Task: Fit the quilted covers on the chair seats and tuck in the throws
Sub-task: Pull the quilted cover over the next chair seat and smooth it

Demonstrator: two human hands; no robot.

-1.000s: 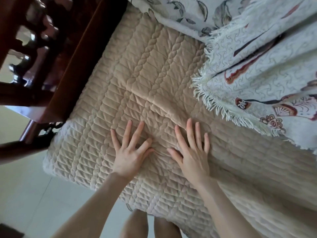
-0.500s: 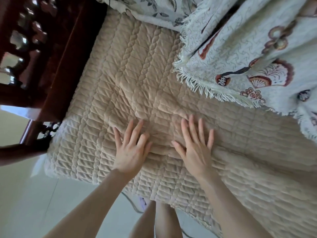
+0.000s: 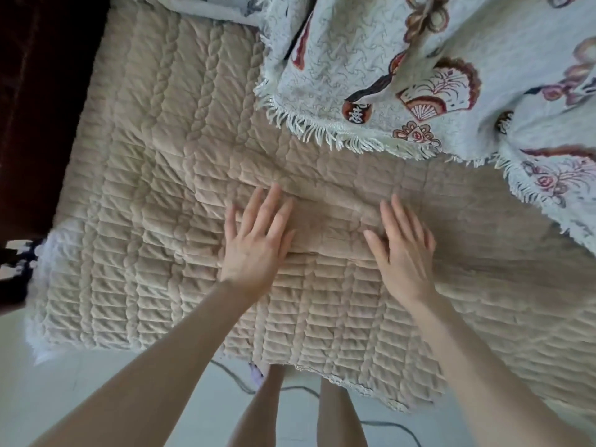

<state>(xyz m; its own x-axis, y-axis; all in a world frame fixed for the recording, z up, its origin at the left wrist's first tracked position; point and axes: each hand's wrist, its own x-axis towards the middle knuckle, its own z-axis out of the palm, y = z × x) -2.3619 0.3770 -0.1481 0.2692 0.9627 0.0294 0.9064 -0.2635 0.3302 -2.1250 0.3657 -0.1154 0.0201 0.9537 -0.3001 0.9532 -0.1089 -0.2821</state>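
A beige quilted cover point(image 3: 154, 195) lies spread over the chair seat, with a raised crease running across its middle. My left hand point(image 3: 254, 243) rests flat on it, fingers spread, holding nothing. To its right, my right hand point(image 3: 403, 250) also lies flat and open on the cover, a hand's width away from the left one. A white fringed throw point(image 3: 403, 69) with red shell and fan patterns is bunched over the seat's far right part, its fringe overlapping the cover.
The chair's dark wooden arm point(image 3: 35, 108) runs along the left side. A leaf-print cushion point(image 3: 209, 4) shows at the top edge. Below the cover's front hem are pale floor tiles point(image 3: 64, 391), my legs point(image 3: 267, 411) and a dark cable point(image 3: 393, 425).
Both hands have slid apart across the cover, the right one further right, flattening the crease between them. The view has shifted towards the right, so less of the wooden arm shows.
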